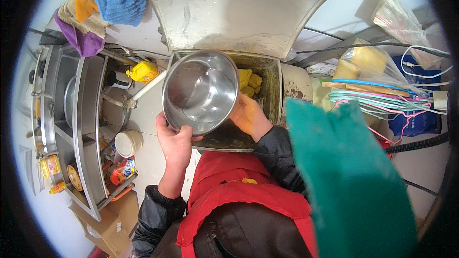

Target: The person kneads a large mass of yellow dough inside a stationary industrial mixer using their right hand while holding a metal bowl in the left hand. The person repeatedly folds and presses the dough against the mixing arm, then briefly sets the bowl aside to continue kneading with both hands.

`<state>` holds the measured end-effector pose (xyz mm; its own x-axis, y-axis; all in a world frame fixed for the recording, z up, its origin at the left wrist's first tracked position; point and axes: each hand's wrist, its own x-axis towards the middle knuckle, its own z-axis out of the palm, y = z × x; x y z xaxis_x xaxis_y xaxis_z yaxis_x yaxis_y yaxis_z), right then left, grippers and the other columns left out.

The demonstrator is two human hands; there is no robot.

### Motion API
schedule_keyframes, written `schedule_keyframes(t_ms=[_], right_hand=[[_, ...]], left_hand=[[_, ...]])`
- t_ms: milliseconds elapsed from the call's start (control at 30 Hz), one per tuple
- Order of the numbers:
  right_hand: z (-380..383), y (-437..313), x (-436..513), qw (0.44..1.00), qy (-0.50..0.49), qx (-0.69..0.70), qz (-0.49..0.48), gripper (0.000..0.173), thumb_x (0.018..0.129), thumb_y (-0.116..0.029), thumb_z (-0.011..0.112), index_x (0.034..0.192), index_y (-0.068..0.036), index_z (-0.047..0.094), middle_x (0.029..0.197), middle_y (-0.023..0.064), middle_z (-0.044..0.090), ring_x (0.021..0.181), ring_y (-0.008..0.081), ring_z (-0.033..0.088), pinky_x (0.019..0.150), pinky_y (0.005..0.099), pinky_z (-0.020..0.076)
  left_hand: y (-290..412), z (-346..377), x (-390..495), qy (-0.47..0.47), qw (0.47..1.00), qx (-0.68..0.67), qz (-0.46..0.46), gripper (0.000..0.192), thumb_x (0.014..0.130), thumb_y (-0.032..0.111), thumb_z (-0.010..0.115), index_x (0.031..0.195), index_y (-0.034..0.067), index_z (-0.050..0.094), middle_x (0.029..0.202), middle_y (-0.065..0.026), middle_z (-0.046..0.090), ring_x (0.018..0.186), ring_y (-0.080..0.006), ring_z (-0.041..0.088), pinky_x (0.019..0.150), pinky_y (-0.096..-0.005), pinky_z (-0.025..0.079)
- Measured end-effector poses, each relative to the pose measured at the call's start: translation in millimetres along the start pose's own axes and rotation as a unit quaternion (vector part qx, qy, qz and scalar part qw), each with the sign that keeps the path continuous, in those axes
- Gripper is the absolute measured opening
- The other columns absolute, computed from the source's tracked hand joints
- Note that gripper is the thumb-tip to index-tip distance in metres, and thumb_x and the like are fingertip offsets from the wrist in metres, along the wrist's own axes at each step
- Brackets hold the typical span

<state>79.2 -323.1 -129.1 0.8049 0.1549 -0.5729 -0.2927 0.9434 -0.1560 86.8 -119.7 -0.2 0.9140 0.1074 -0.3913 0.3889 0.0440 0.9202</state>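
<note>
A shiny stainless steel bowl (204, 96) is tilted in front of me, above an open metal bin. My left hand (175, 132) grips its lower left rim, thumb on the inside. Against the bowl's right side lies my right hand (252, 114), its fingertips partly hidden behind the metal. The bin's grimy inner wall (273, 93) shows to the right of the bowl, and yellow lumps (251, 80), perhaps cloth or bags, lie inside. The raised metal lid (233, 10) stands behind the bin.
At left are a steel sink unit (80, 129), a yellow jug (143, 71), a white lidded bucket (128, 143) and hanging towels (118, 0). Colored clothes hangers (380, 96) and plastic bags stand at right. A blurred green strip (355, 179) blocks the lower right view.
</note>
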Motion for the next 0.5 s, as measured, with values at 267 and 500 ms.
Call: schedule_keyframes(t_ms=[267, 500], right_hand=[[-11, -38, -16, 0.996, 0.039, -0.078, -0.022, 0.050, 0.105, -0.030, 0.056, 0.142, 0.001, 0.045, 0.150, 0.0252, 0.047, 0.138, 0.0369, 0.048, 0.116, 0.0505, 0.0403], [-41, -39, -29, 0.983, 0.104, -0.151, -0.014, 0.055, 0.107, -0.032, 0.051, 0.148, 0.003, 0.039, 0.156, 0.0258, 0.040, 0.143, 0.0379, 0.044, 0.119, 0.0500, 0.0379]], left_hand=[[14, -32, -8, -0.022, 0.994, -0.095, -0.050, 0.052, 0.089, -0.004, 0.050, 0.140, -0.004, 0.039, 0.118, -0.0205, 0.064, 0.085, -0.0296, 0.075, 0.058, -0.0318, 0.067], [12, -85, -30, 0.038, 0.983, -0.162, -0.079, 0.050, 0.091, -0.001, 0.052, 0.139, -0.006, 0.041, 0.115, -0.0189, 0.066, 0.084, -0.0271, 0.075, 0.060, -0.0304, 0.067]])
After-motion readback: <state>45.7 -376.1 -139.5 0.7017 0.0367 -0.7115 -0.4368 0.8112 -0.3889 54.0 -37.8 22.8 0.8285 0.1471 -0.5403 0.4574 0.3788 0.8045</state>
